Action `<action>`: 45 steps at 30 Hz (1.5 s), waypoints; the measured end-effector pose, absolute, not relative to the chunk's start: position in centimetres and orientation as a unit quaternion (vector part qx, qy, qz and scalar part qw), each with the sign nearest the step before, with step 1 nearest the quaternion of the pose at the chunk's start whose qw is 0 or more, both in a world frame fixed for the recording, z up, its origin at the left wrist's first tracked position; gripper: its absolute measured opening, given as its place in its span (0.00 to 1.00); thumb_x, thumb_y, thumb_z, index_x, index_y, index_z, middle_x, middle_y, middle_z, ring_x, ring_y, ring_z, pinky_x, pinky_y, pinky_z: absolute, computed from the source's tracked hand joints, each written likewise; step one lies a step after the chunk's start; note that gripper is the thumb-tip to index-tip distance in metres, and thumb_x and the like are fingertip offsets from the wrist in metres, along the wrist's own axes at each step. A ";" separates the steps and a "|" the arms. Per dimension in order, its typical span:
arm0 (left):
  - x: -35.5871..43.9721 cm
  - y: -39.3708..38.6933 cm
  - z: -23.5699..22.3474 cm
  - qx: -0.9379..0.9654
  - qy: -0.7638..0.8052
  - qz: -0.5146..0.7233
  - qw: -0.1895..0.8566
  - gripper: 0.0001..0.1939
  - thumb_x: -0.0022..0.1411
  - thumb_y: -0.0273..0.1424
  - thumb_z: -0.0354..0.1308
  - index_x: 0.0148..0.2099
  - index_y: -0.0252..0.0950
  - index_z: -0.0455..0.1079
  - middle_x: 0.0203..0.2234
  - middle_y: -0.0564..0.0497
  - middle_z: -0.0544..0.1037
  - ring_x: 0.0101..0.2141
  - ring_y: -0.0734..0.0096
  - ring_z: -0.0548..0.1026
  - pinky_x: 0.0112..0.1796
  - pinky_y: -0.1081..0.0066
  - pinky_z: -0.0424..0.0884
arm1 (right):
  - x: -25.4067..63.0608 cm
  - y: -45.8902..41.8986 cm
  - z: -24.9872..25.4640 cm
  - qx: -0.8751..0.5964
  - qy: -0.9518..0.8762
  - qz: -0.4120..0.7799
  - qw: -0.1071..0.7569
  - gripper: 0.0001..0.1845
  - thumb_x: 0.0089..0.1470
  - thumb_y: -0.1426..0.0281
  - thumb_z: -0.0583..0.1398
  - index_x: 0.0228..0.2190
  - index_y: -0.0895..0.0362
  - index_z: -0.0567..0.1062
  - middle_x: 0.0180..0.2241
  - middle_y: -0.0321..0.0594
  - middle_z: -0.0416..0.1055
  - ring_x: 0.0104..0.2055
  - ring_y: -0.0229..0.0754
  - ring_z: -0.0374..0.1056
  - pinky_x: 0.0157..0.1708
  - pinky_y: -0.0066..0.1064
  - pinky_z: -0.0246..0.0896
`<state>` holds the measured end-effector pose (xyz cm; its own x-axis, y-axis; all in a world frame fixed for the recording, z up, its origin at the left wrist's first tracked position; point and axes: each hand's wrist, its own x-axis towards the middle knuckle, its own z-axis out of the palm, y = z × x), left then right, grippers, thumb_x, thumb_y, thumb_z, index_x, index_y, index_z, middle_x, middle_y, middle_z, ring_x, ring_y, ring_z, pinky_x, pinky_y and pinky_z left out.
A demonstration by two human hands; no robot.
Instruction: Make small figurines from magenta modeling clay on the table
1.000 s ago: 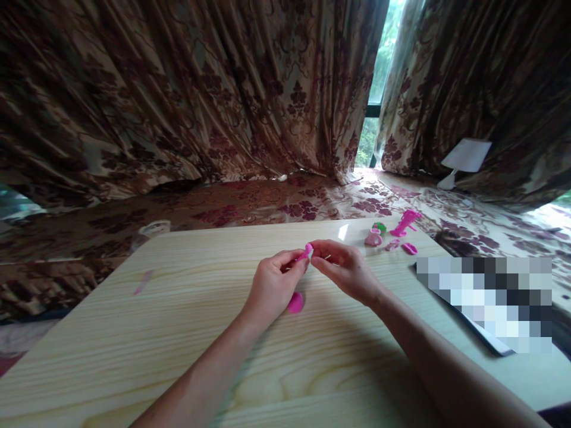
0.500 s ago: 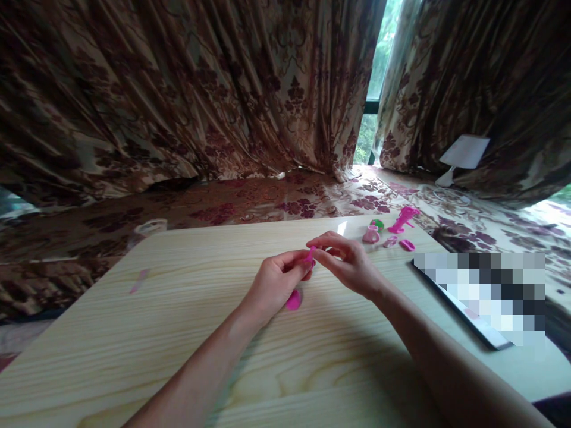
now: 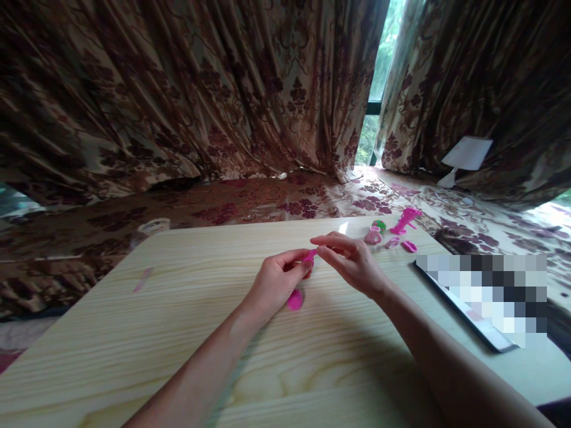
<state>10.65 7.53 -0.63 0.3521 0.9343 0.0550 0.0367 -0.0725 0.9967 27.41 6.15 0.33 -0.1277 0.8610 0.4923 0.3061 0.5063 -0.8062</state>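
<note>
My left hand [image 3: 280, 278] pinches a small bright pink piece [image 3: 309, 255] between thumb and fingers, over the middle of the table. Its exact kind is too small to make out, and my fingers cover part of it. Close by on the right, my right hand [image 3: 350, 261] has its index finger stretched out above the thumb, with a gap between them. The thumb tip is at the end of the pink piece; whether it touches cannot be told. Below my left hand, a round pink disc [image 3: 295, 300] lies on the wooden table [image 3: 187, 339].
Toward the far right corner are a pink toy stand [image 3: 405, 220], a pale pink piece [image 3: 373, 235], a green round item [image 3: 379, 226] and a pink oval piece [image 3: 409, 246]. A dark-edged, blurred-out device [image 3: 468, 309] lies at right. A pink translucent strip [image 3: 143, 279] lies left.
The index finger of my right hand has lifted slightly away from its thumb and the pink piece. My left hand keeps its hold. The view has shifted slightly.
</note>
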 end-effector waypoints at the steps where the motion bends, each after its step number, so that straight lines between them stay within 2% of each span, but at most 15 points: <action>1: 10.7 7.5 -0.7 0.612 0.401 0.404 0.549 0.16 0.53 0.36 0.59 0.44 0.36 0.74 0.26 0.50 0.75 0.28 0.74 0.70 0.32 0.74 0.64 | 27.4 6.2 0.3 -0.413 -0.706 0.268 0.509 0.12 0.54 0.67 0.57 0.39 0.57 0.76 0.34 0.40 0.70 0.36 0.37 0.67 0.33 0.27 0.62; 5: 10.7 7.5 -0.9 0.618 0.395 0.397 0.551 0.16 0.53 0.34 0.59 0.44 0.36 0.74 0.26 0.50 0.75 0.28 0.73 0.71 0.32 0.74 0.64 | 27.1 6.4 -0.1 -0.408 -0.716 0.254 0.507 0.10 0.55 0.67 0.56 0.34 0.58 0.77 0.32 0.40 0.71 0.35 0.37 0.68 0.33 0.28 0.62; 11: 10.6 7.7 -0.9 0.574 0.412 0.410 0.577 0.17 0.51 0.34 0.62 0.44 0.36 0.74 0.27 0.51 0.76 0.30 0.73 0.72 0.33 0.74 0.65 | 27.2 6.4 -0.1 -0.440 -0.679 0.278 0.518 0.14 0.56 0.65 0.54 0.40 0.57 0.75 0.33 0.39 0.71 0.33 0.35 0.67 0.31 0.26 0.61; 16: 10.5 7.8 -1.0 0.567 0.374 0.408 0.610 0.16 0.52 0.35 0.61 0.44 0.37 0.74 0.29 0.51 0.75 0.32 0.73 0.72 0.37 0.72 0.66 | 26.9 6.1 -0.1 -0.409 -0.698 0.284 0.515 0.11 0.52 0.67 0.59 0.37 0.57 0.74 0.32 0.38 0.68 0.33 0.36 0.66 0.31 0.27 0.63; 23: 10.5 7.5 -0.9 0.594 0.370 0.397 0.594 0.17 0.54 0.33 0.60 0.46 0.37 0.72 0.29 0.51 0.76 0.33 0.73 0.72 0.38 0.73 0.65 | 26.6 6.2 -0.3 -0.409 -0.701 0.263 0.522 0.09 0.54 0.66 0.57 0.31 0.57 0.76 0.31 0.39 0.69 0.34 0.36 0.66 0.31 0.27 0.63; 25: 10.6 7.5 -0.8 0.584 0.370 0.400 0.602 0.17 0.53 0.33 0.60 0.46 0.36 0.72 0.30 0.50 0.76 0.34 0.73 0.72 0.39 0.72 0.66 | 26.6 6.3 -0.2 -0.412 -0.695 0.264 0.527 0.10 0.53 0.65 0.58 0.32 0.57 0.76 0.31 0.39 0.69 0.34 0.37 0.67 0.30 0.27 0.63; 30: 10.4 7.7 -0.6 0.538 0.384 0.429 0.615 0.20 0.50 0.32 0.63 0.47 0.35 0.71 0.32 0.50 0.77 0.34 0.72 0.73 0.41 0.70 0.66 | 26.9 6.5 -0.4 -0.453 -0.652 0.296 0.531 0.17 0.55 0.64 0.56 0.44 0.56 0.72 0.35 0.41 0.72 0.34 0.36 0.67 0.32 0.27 0.64; 35: 10.3 8.0 -0.6 0.512 0.355 0.470 0.625 0.19 0.49 0.31 0.63 0.46 0.36 0.72 0.33 0.51 0.77 0.33 0.75 0.74 0.42 0.70 0.68 | 26.6 6.6 -1.0 -0.440 -0.670 0.290 0.523 0.11 0.53 0.67 0.57 0.37 0.58 0.75 0.33 0.40 0.72 0.32 0.36 0.68 0.30 0.26 0.63; 39: 10.4 8.1 -0.8 0.502 0.359 0.496 0.611 0.17 0.47 0.29 0.65 0.43 0.36 0.72 0.33 0.51 0.78 0.34 0.75 0.74 0.41 0.71 0.68 | 25.9 6.5 -1.2 -0.430 -0.673 0.312 0.514 0.10 0.52 0.66 0.58 0.34 0.59 0.74 0.30 0.39 0.73 0.32 0.37 0.68 0.31 0.27 0.63; 41: 10.4 8.2 -1.0 0.509 0.365 0.495 0.602 0.14 0.47 0.29 0.65 0.39 0.34 0.73 0.33 0.50 0.78 0.34 0.74 0.74 0.41 0.72 0.68 | 25.7 6.6 -1.4 -0.429 -0.656 0.336 0.522 0.10 0.51 0.65 0.59 0.33 0.59 0.74 0.30 0.40 0.73 0.31 0.36 0.68 0.30 0.27 0.63; 45: 10.3 8.1 -0.8 0.484 0.335 0.490 0.643 0.12 0.50 0.28 0.62 0.39 0.34 0.74 0.35 0.48 0.78 0.38 0.71 0.74 0.46 0.69 0.67 | 25.6 6.9 -1.7 -0.411 -0.615 0.368 0.564 0.10 0.48 0.65 0.62 0.32 0.58 0.73 0.30 0.39 0.73 0.31 0.36 0.69 0.31 0.28 0.64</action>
<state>10.32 8.14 -0.75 0.2958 0.9543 0.0435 -0.3050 0.0512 0.9510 25.60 6.87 -1.73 -0.0260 0.9201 0.3909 0.0902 0.3916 -0.9157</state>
